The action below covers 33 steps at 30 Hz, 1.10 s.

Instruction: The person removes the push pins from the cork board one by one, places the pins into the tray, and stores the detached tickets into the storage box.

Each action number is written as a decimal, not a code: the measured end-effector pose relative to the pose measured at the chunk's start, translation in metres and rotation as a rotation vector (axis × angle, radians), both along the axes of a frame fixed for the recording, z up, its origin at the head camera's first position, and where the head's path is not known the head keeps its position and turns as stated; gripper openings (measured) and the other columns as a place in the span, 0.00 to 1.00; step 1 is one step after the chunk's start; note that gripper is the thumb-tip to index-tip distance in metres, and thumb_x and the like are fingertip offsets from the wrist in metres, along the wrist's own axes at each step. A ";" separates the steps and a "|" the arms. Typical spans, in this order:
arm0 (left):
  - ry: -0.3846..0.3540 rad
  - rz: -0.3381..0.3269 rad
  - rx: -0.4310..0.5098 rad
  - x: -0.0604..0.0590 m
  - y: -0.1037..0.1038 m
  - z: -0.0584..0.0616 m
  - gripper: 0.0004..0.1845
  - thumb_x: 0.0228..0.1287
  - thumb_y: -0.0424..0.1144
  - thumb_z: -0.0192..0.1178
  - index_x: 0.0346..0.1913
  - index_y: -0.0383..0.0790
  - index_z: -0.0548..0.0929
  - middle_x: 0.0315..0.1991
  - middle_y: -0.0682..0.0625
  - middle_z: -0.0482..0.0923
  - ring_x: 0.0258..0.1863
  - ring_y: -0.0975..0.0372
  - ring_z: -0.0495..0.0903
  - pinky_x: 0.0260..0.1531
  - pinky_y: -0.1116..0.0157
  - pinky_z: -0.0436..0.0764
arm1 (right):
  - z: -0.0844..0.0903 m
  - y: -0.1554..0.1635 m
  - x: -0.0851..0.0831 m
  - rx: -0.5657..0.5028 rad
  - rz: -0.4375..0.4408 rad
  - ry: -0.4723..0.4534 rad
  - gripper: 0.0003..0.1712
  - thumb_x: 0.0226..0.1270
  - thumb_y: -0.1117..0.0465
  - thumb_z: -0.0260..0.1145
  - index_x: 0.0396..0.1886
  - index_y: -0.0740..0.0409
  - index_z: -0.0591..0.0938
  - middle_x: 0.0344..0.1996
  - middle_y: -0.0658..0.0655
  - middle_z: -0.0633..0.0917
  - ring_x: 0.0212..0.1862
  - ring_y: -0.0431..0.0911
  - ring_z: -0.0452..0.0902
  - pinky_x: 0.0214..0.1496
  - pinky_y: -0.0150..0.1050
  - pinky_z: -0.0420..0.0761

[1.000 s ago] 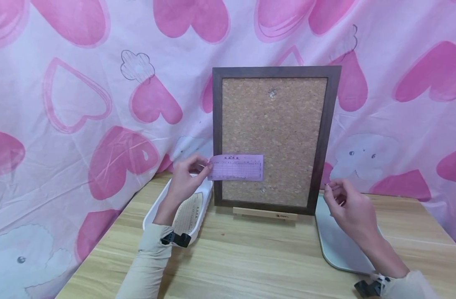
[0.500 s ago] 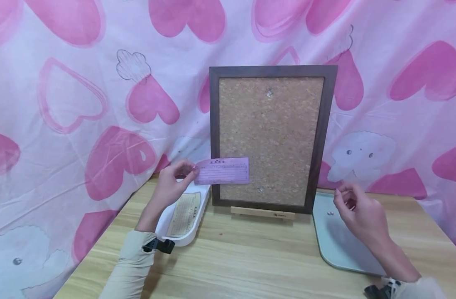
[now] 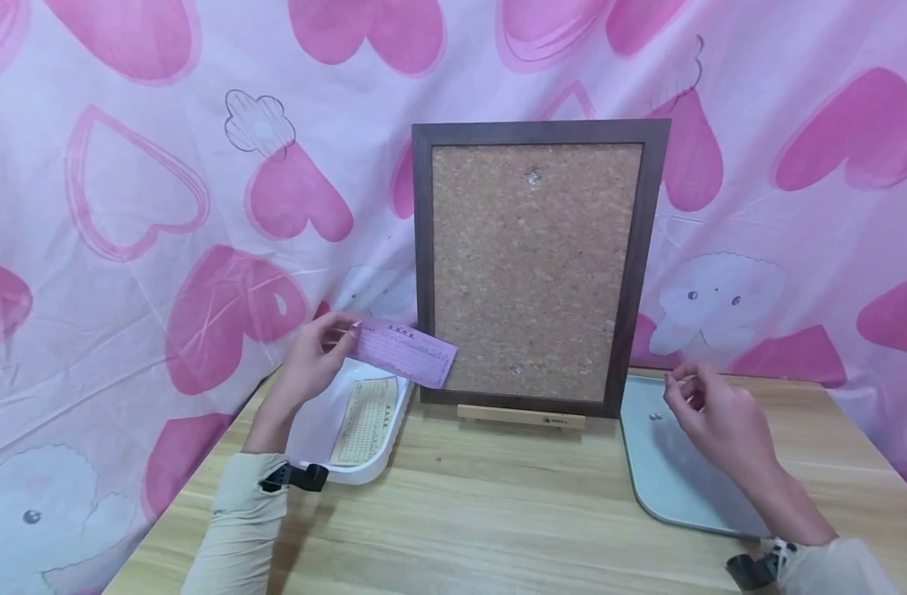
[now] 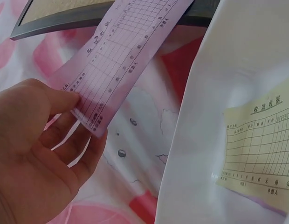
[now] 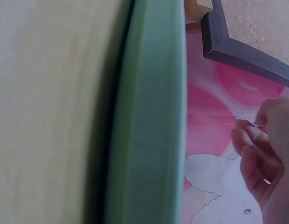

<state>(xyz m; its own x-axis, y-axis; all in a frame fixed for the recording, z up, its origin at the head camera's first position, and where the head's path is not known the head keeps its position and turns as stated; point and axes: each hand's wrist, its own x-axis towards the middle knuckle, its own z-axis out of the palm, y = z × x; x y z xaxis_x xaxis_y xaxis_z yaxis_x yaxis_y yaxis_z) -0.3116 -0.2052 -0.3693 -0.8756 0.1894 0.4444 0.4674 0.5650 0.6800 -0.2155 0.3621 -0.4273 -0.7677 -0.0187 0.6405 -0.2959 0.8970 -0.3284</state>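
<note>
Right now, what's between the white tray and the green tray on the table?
In the head view, the cork board on its wooden stand sits between the white tray and green tray.

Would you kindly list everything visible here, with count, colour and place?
cork board: one, tan cork in a dark brown frame, upright at the table's back
wooden stand: one, pale wood, under the board
purple slip: one, lilac, pinched at its end, in front of the board's lower left corner
white tray: one, white, left of the board
yellow slip: one, pale yellow, inside the white tray
green tray: one, pale green, right of the board
pin: one, silvery, in the green tray
table: one, light wood
cloth: one, pink hearts, behind
left hand: holds the purple slip
right hand: over the green tray, fingertips pinched; anything between them is too small to tell
</note>
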 end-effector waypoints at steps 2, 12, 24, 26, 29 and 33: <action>0.011 0.011 -0.007 0.001 -0.002 0.000 0.13 0.81 0.32 0.59 0.61 0.35 0.86 0.53 0.37 0.87 0.54 0.45 0.88 0.57 0.47 0.88 | 0.000 0.002 -0.001 0.030 0.000 -0.050 0.07 0.69 0.64 0.73 0.43 0.54 0.84 0.25 0.51 0.89 0.25 0.31 0.74 0.24 0.30 0.71; 0.001 0.020 -0.078 -0.001 -0.010 -0.002 0.15 0.81 0.28 0.55 0.64 0.33 0.82 0.53 0.34 0.86 0.52 0.44 0.87 0.55 0.44 0.88 | -0.005 0.008 -0.004 0.132 0.041 -0.348 0.04 0.70 0.61 0.73 0.42 0.53 0.85 0.26 0.45 0.88 0.29 0.37 0.78 0.29 0.34 0.75; 0.019 0.088 -0.127 0.000 -0.029 0.000 0.15 0.79 0.26 0.56 0.62 0.30 0.84 0.51 0.32 0.87 0.44 0.45 0.87 0.40 0.73 0.83 | -0.010 0.018 -0.008 0.165 0.042 -0.543 0.07 0.69 0.62 0.75 0.43 0.57 0.87 0.27 0.47 0.83 0.32 0.43 0.74 0.31 0.37 0.72; 0.009 0.096 -0.138 0.001 -0.030 0.001 0.16 0.79 0.25 0.55 0.62 0.31 0.84 0.50 0.32 0.87 0.42 0.46 0.85 0.37 0.75 0.81 | -0.010 0.019 -0.008 0.169 0.041 -0.544 0.07 0.68 0.62 0.76 0.43 0.57 0.88 0.28 0.47 0.83 0.32 0.43 0.74 0.31 0.37 0.72; -0.016 0.104 -0.168 0.002 -0.031 0.002 0.15 0.79 0.26 0.55 0.62 0.31 0.84 0.50 0.32 0.87 0.41 0.48 0.83 0.36 0.73 0.80 | -0.012 0.020 -0.007 0.176 0.034 -0.549 0.06 0.68 0.63 0.76 0.42 0.56 0.88 0.27 0.47 0.83 0.32 0.43 0.73 0.31 0.36 0.71; -0.058 0.095 -0.228 0.001 -0.030 0.000 0.16 0.78 0.26 0.55 0.61 0.32 0.85 0.51 0.32 0.86 0.41 0.48 0.82 0.34 0.68 0.82 | -0.014 0.022 -0.006 0.180 0.030 -0.554 0.06 0.68 0.63 0.75 0.42 0.57 0.87 0.27 0.47 0.82 0.32 0.44 0.73 0.32 0.37 0.71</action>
<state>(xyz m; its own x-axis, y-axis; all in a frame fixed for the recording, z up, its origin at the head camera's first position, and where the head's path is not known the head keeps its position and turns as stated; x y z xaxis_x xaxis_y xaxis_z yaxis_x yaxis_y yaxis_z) -0.3109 -0.2354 -0.3689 -0.9172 0.1946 0.3477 0.3684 0.7466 0.5540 -0.2216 0.3837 -0.4413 -0.9848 -0.1172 0.1283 -0.1498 0.9468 -0.2849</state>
